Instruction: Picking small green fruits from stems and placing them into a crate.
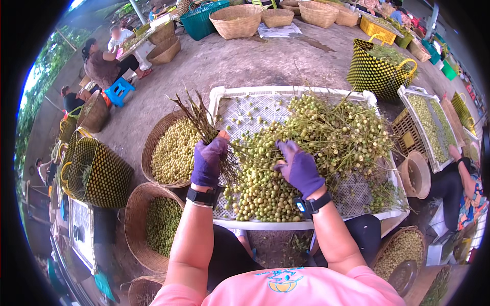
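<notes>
Stems (200, 120) in curled left hand (209, 162)

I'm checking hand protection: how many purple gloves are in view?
2: the left glove on the left hand, gripping a bundle of stems; the right glove on the right hand, over the fruits. Others may be hidden.

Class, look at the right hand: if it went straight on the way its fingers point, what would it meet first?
Probably the loose round fruit just ahead of the right hand, on the white tray; the hand's height above it is unclear.
</notes>
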Demonstrator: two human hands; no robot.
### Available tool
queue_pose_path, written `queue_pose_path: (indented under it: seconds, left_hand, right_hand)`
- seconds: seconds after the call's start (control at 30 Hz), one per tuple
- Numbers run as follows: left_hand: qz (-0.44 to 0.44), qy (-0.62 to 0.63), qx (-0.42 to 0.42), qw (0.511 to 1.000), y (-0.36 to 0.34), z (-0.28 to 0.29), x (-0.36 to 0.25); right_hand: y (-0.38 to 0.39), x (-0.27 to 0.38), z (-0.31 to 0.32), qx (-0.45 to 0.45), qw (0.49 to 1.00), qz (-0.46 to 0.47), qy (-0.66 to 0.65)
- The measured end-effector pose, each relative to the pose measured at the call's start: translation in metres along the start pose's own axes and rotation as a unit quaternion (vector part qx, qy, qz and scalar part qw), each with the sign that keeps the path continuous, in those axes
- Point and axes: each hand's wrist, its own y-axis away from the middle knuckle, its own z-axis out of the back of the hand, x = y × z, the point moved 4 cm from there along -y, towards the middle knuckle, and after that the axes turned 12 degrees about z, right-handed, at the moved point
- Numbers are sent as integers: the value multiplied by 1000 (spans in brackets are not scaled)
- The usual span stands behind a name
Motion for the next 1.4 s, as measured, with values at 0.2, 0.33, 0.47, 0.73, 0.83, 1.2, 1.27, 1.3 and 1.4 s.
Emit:
queue_pose_path:
  seconds: [0.2,0.33,0.47,0.73,0.83,1.2,1.27,1.3,1.4]
  left_hand:
    - [53,-68,163,983,15,-31,8]
    - [3,-90,158,983,22,-41,14]
    - [-36,-168,83,982,19,-36,25]
    - [-31,-95,9,995,17,-20,4]
    - [-17,-82,4,996,16,-12,3]
    - [3,-87,101,991,29,-33,12]
    - [-22,-97,66,993,29,-29,14]
    - [-65,-84,72,992,28,-26,7]
    - [-58,-69,-26,996,24,-10,-16]
  right_hand:
    - [-22,40,8,-122,974,174,-79]
    - [-13,32,-13,2,991,85,-100]
    - [-11,31,-15,-29,997,69,-27]
    - [-1,5,-30,29,993,51,102]
    - [0,-1,-32,96,992,-3,83]
    - [-8,31,-23,-14,977,57,-205]
    - [-3,28,-30,-32,961,4,-274]
    - [-3,25,-28,-44,958,30,-280]
    - [-3,9,-17,0,983,3,-181]
